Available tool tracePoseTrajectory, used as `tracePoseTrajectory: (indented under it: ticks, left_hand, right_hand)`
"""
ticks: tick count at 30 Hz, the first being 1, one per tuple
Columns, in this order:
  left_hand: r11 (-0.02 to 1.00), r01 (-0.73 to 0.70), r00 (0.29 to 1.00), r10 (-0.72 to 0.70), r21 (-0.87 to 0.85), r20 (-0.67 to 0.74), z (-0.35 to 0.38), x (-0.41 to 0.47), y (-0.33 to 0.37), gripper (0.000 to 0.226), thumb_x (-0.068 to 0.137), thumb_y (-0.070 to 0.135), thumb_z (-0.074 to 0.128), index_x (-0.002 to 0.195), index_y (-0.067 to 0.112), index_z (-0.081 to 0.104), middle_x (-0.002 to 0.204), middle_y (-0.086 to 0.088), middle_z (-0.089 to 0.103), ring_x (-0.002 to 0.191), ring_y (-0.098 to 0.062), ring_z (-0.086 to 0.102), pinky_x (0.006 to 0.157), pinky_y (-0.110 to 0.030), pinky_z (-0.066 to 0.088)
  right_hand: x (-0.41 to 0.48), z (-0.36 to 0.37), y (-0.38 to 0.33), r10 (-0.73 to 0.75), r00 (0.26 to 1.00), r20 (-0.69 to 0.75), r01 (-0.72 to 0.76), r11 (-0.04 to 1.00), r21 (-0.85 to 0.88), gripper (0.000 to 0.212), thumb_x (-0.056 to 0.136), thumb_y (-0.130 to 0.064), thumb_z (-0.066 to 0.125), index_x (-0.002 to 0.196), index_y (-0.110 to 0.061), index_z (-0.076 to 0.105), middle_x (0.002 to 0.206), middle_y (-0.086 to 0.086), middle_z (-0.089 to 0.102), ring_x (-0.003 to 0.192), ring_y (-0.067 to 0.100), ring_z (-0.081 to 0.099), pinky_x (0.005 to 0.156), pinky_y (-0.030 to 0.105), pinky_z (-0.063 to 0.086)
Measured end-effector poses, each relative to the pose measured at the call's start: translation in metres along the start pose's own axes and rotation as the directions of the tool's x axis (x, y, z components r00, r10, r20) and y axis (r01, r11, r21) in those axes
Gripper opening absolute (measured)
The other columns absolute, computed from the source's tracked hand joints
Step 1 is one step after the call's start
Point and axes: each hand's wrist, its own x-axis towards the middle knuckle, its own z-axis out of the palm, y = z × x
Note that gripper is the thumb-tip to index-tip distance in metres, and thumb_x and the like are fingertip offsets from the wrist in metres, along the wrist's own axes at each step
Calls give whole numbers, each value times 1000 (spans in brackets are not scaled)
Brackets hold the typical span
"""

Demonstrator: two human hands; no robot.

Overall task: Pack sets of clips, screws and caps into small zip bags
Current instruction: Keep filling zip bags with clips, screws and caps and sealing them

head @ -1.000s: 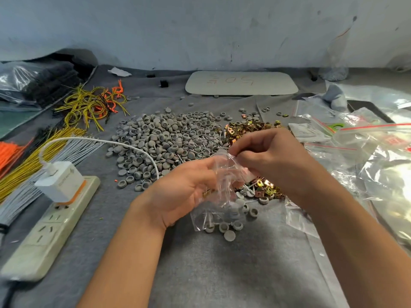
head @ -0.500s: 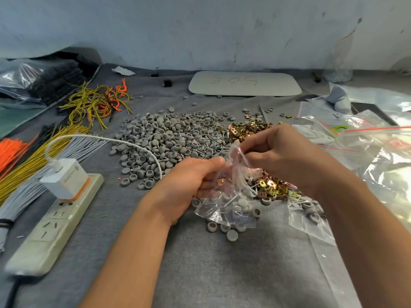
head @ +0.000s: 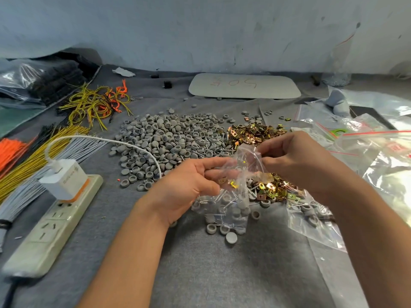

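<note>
Quite a bit is hidden here tbh. The tips of the fingers on the right hand are tucked behind the crinkled plastic of the small zip bag, so how the rim is pinched can't be made out, and part of the gold clips is covered by that hand. Both forearms are cut off by the bottom edge, the power strip is blurred at lower left, and the empty bags run out of frame on the right. The writing on the pale board at the back can't be read. Whether the bag's bottom is resting on the loose caps under it or hanging just above can't be told.

Room-wise, a bare stretch of grey cloth on the desk is left open in front, between the arms. The left side is hemmed in by the power strip with its white charger and the wire bundles. The back is taken up by the caps pile, with screws mixed in along its right edge, next to the clips. A filled bag is lying just beside the right forearm.

The zip bag is held up between both hands over the near end of the clips. Its left side is gripped by the curled fingers of the left hand, and its top corner is pinched by the curled right fingers. Grey caps, a few screws and a couple of clips can be seen inside it
</note>
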Motion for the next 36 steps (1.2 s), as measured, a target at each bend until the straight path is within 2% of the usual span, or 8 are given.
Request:
tracePoseTrajectory:
  ticks: [7,10,14,19,21,25,29,36]
  left_hand:
    - [981,-2,999,10,193,-41,16,0,1,35,84,3,79,117,15,77,116,-10,77,115,-25,70,98,-30,55]
    - [978,-14,998,25,207,-50,19,1,2,26,87,-1,76,112,7,78,112,-13,77,101,-20,71,88,-25,57]
    - [975,-38,998,50,218,-48,18,0,3,26,88,-6,72,110,5,77,109,-13,78,98,-17,71,90,-26,57]
    - [977,-45,999,50,208,-20,15,-2,3,34,86,-17,65,102,9,79,98,-10,76,93,-14,69,84,-22,55]
    - [979,-43,999,47,201,-14,14,-2,3,33,85,-17,63,106,5,78,106,-17,76,100,-18,69,88,-26,54]
    - [986,-46,998,40,162,40,15,-4,4,39,85,-13,62,104,16,80,105,-5,77,103,-14,69,87,-23,52]
    - [993,-47,998,42,104,51,14,-3,3,33,87,1,70,119,8,74,125,-24,69,117,-35,67,103,-37,54]
    - [1000,19,1000,-19,3,9,18,-4,6,30,85,14,75,112,26,80,124,-8,74,121,-24,68,108,-42,50]
  right_hand:
    - [-3,5,-13,-86,969,231,56,989,135,19,88,-1,76,91,-17,85,80,2,79,62,1,65,54,10,46]
    - [-3,7,-19,-77,947,313,52,995,86,24,91,2,71,97,-17,84,89,5,80,71,8,68,57,13,48]
    - [-5,3,-21,-98,925,367,96,995,24,41,89,13,62,113,-17,79,103,2,81,98,34,75,86,42,62]
    - [-11,1,-26,-145,857,494,151,988,28,61,83,24,45,123,-12,73,115,-1,78,64,-5,64,56,5,42]
    - [-11,1,-25,-154,851,503,145,988,58,63,82,26,43,125,-11,72,117,0,78,77,-3,71,62,4,46]
    - [-6,2,-20,-165,879,448,136,986,97,51,87,17,53,118,-16,77,112,3,79,97,11,75,73,13,52]
    - [0,7,-12,-112,968,225,53,966,253,34,89,13,63,94,-15,82,85,8,78,61,12,63,51,18,47]
    - [2,10,-14,-63,997,53,21,817,576,17,78,3,70,77,-12,80,79,12,74,49,14,45,46,20,38]
